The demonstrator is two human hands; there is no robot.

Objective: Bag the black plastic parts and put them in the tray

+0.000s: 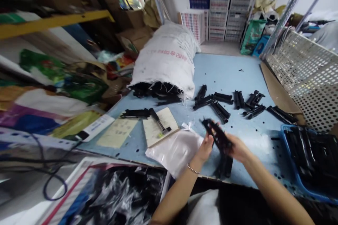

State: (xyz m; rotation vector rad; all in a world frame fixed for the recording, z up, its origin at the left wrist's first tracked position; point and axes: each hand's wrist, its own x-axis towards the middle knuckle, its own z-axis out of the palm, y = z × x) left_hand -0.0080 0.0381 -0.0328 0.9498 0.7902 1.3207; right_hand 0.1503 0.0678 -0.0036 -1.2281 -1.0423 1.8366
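Observation:
My left hand (205,148) and my right hand (239,148) both grip a bundle of long black plastic parts (220,140) over the blue table (224,70) near its front edge. The bundle is tilted, its top end pointing up and to the left. My left wrist wears a bead bracelet. The picture is blurred around the hands. Several more black parts (224,100) lie scattered on the table just beyond my hands.
A white woven sack (166,56) lies open with black parts spilling out. A blue bin (311,158) of black parts stands at the right. A white plastic bag (175,149), paper cards (155,126) and a perforated metal panel (308,74) are nearby.

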